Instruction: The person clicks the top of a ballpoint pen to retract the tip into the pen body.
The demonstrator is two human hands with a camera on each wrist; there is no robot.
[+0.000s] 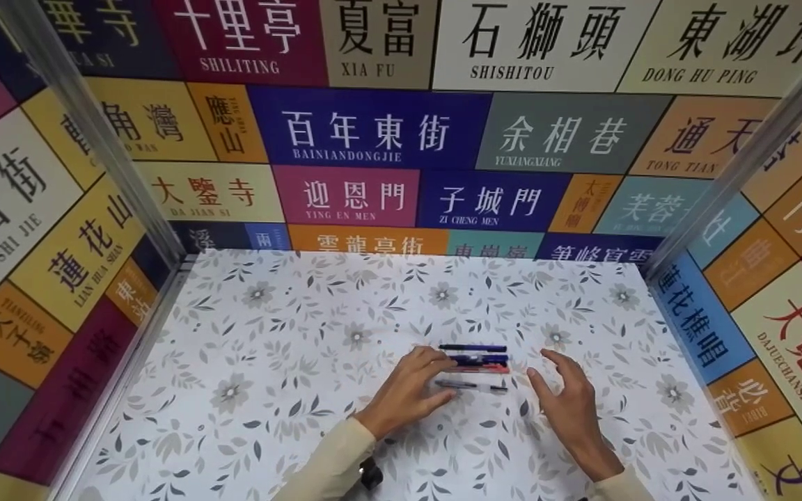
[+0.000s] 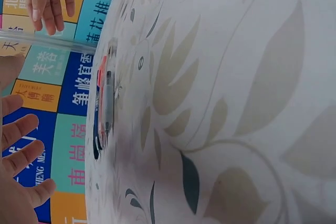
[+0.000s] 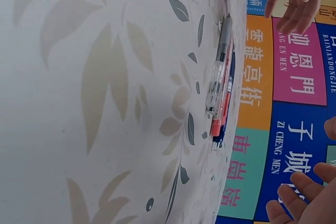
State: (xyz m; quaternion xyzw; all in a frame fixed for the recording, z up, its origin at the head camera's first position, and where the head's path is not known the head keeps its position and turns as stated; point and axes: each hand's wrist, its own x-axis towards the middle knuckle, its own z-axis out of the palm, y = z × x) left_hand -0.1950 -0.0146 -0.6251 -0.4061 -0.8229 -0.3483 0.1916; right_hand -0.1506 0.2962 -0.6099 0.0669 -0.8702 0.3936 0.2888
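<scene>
Fingers (image 1: 565, 363) hang loosely spread and empty: left hand (image 1: 406, 390) by the left ends of the pens (image 1: 486, 360), right hand (image 1: 572, 400) beyond their right ends.

"shiliting" on maroon panel (image 1: 251, 43), "bainiandongjie" on blue panel (image 1: 371, 126), "shishitou" on pale panel (image 1: 540, 45)

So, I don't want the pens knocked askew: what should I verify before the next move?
1. Left hand unloaded: ok, holding nothing.
2. Right hand unloaded: ok, holding nothing.
3. Pens lying on the table: ok.
4. Pens evenly spaced: not ok; the coral pen is bunched in the middle, the clear pen slightly apart.
5. Exact pen count: cannot tell; the middle ones overlap.
</scene>
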